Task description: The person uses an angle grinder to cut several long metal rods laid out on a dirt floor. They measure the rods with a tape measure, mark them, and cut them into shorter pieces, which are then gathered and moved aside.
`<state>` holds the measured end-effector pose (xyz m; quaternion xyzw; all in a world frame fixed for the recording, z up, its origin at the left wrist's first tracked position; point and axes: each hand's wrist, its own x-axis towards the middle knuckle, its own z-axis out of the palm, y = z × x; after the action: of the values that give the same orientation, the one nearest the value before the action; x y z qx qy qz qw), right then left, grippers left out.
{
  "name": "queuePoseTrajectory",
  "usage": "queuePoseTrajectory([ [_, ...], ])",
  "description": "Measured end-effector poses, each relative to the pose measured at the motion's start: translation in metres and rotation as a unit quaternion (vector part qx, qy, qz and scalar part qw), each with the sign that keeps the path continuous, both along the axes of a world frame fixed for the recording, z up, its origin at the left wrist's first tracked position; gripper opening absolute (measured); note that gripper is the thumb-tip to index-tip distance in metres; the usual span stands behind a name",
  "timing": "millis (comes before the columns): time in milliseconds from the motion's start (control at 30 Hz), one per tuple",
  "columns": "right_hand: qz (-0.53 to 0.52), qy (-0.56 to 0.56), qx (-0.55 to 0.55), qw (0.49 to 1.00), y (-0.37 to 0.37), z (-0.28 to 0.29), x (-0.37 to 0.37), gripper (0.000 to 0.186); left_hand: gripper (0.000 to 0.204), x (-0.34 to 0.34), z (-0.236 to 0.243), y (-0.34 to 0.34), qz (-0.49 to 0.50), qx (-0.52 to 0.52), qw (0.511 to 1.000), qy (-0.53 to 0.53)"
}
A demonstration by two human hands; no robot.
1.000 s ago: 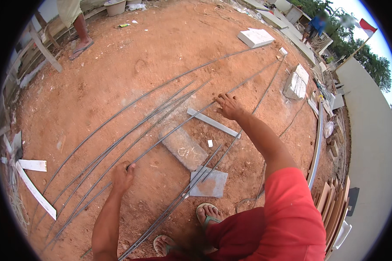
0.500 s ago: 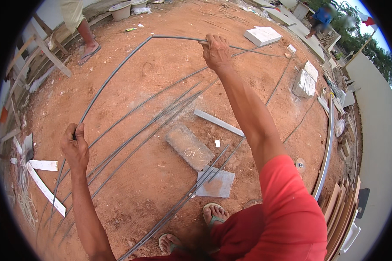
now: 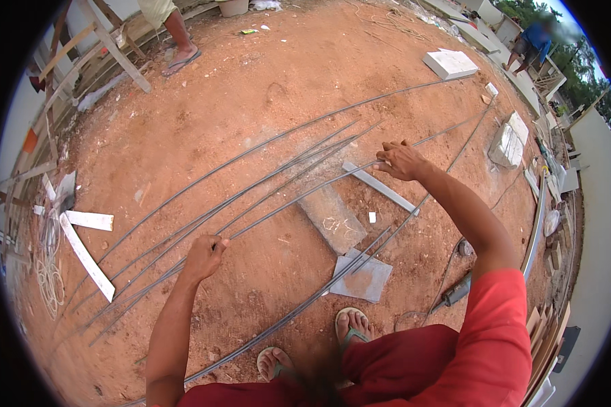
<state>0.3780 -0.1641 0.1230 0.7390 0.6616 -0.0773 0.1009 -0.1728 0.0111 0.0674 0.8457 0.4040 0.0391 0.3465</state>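
A thin grey steel rod (image 3: pixel 304 197) runs from my left hand (image 3: pixel 205 256) up to my right hand (image 3: pixel 402 161) and on past it to the right. My left hand is closed in a fist around the rod at the lower left. Farther off, the fingers of my right hand curl over it. Between my hands the rod looks nearly straight. Beneath and beyond it, several similar rods (image 3: pixel 251 178) lie on the reddish dirt. A stone slab (image 3: pixel 332 216) and a metal bar (image 3: pixel 380 188) lie under the rod's right half.
A second bundle of rods (image 3: pixel 299 308) crosses a grey tile (image 3: pixel 370 285) by my sandalled feet. White blocks (image 3: pixel 451 64) sit at the far right. A dark cylindrical tool (image 3: pixel 457 290) is near my right arm. White strips (image 3: pixel 88 258) lie left. Another person's foot (image 3: pixel 182 57) stands far left.
Both hands came down and nearer, the left also moving right. The rod, raised with a sharp bend before, now appears low and nearly straight between them. The view shifted slightly.
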Motion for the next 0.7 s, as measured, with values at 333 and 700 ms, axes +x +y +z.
queuePoseTrajectory([
  [333,-0.007,0.053,-0.014,0.998,-0.003,-0.078,-0.016,0.039,0.04,0.024,-0.049,-0.021,0.048,0.038,0.998,0.018],
  [700,0.045,-0.05,0.547,0.834,0.143,0.107,-0.037,0.029,0.029,0.02,0.116,0.087,0.199,0.523,0.821,-0.116],
])
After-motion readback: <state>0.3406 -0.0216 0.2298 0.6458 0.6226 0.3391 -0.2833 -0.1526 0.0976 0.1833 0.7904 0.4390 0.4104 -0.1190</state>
